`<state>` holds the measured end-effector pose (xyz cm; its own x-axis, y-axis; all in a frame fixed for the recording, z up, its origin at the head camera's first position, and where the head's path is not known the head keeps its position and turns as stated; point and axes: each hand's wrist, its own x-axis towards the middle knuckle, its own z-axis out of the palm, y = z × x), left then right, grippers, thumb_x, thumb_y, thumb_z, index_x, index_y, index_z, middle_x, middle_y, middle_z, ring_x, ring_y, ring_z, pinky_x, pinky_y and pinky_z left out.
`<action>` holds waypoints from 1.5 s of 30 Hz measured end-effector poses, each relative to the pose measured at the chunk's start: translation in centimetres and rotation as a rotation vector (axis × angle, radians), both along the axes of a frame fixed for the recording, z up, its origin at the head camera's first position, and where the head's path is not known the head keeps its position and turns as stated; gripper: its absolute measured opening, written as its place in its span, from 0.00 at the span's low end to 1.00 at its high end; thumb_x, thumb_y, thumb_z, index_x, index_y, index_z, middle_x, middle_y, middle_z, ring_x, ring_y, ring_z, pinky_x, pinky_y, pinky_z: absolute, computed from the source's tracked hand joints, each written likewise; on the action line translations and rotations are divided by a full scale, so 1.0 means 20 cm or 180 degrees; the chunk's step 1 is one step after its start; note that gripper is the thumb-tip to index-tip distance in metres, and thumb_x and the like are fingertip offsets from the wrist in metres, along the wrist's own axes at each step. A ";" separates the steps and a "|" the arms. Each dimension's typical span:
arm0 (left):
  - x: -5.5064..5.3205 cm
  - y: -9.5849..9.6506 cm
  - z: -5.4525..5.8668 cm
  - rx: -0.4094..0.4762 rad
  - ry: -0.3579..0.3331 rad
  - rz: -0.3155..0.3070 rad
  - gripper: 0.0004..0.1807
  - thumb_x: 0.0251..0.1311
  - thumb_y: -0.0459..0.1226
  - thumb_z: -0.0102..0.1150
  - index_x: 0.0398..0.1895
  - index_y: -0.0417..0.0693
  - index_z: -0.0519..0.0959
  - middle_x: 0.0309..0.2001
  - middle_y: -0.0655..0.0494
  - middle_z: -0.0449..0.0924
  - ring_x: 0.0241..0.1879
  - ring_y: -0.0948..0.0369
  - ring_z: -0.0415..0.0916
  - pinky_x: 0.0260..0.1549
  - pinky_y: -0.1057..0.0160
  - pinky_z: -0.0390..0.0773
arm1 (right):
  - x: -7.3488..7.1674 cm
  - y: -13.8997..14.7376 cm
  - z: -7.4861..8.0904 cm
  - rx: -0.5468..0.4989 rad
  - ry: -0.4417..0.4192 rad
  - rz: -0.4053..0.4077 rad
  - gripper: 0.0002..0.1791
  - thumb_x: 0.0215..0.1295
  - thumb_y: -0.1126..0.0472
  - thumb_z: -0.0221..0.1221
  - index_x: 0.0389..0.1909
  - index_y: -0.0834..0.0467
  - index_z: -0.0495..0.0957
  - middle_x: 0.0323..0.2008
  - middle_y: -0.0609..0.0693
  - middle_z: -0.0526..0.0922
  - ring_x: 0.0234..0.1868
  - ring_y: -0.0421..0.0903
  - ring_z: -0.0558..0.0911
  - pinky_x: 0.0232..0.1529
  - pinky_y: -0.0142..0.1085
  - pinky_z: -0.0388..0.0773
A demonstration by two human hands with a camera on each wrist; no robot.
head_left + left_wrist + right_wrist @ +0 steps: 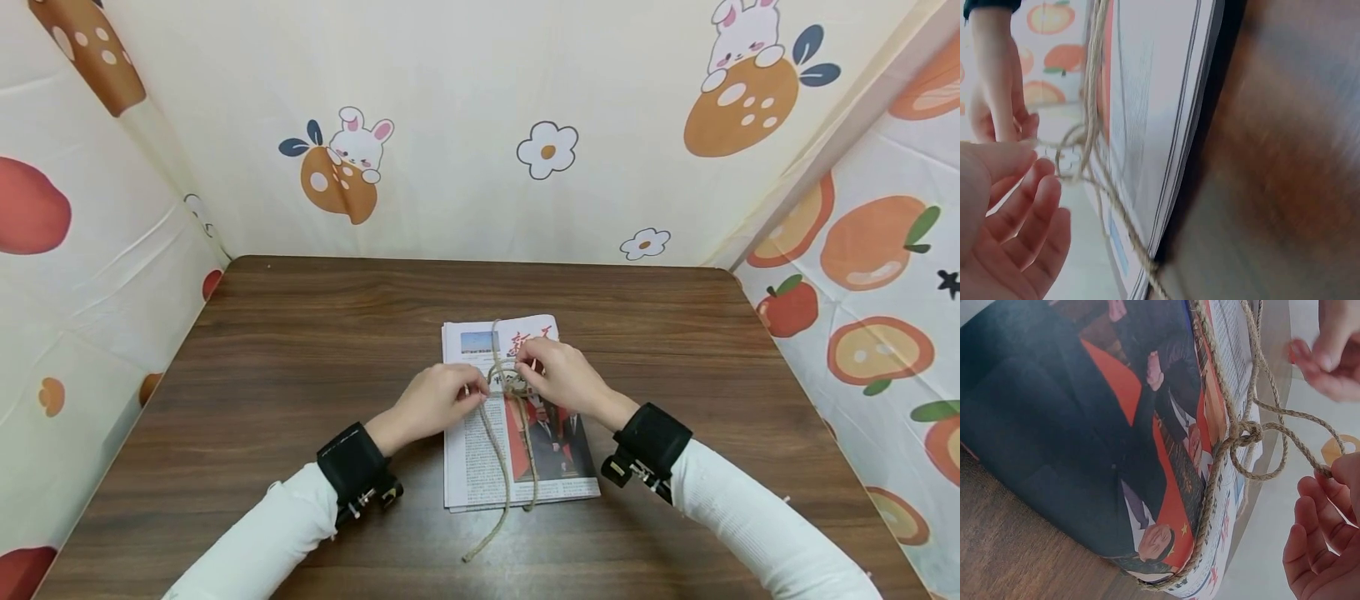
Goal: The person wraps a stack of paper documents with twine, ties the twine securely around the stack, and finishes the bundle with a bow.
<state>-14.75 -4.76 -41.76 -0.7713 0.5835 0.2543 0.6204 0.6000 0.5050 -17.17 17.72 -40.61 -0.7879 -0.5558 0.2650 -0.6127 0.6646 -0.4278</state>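
A stack of newspapers [480,467] lies on the table, with twine [1210,487] wrapped around it and knotted on top. Above the knot [1249,433], a loose loop stands up. My right hand [562,375] pinches one strand between thumb and forefinger; it runs taut from the knot in the right wrist view. Close to the loop, on the left, is my left hand [442,396], fingers loosely bent. No strand shows between its fingertips in the right wrist view, where it is blurred. Two twine ends [497,454] trail over the front of the papers.
The brown wooden table [337,325] extends around the stack. Behind it hangs a cream cloth [465,208] with rabbits and flowers; fruit-patterned cloth [877,333] covers the sides. Each wrist wears a black band with a camera [352,471].
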 end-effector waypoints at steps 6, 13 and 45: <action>-0.07 0.01 0.01 0.0126 0.0215 0.0282 0.01 0.56 0.37 0.60 0.30 0.52 0.79 0.27 0.64 0.77 0.25 0.68 0.72 0.22 0.72 0.68 | 0.01 0.00 0.00 -0.0012 0.0010 0.0061 0.03 0.60 0.64 0.56 0.30 0.53 0.75 0.27 0.42 0.76 0.27 0.35 0.73 0.28 0.29 0.71; -0.11 0.08 0.04 0.0137 0.0321 0.0313 0.06 0.55 0.39 0.62 0.35 0.50 0.81 0.29 0.60 0.78 0.25 0.64 0.73 0.21 0.72 0.67 | 0.01 -0.02 -0.01 -0.0016 0.0080 0.0111 0.03 0.59 0.64 0.58 0.29 0.53 0.76 0.27 0.42 0.76 0.28 0.37 0.74 0.28 0.29 0.71; -0.16 0.04 -0.01 0.0518 -0.0089 0.0253 0.03 0.55 0.34 0.60 0.29 0.51 0.82 0.28 0.63 0.80 0.27 0.70 0.72 0.27 0.71 0.72 | 0.29 -0.08 -0.08 0.0397 0.0273 -0.0004 0.05 0.55 0.63 0.59 0.24 0.52 0.74 0.22 0.39 0.72 0.23 0.35 0.70 0.24 0.27 0.67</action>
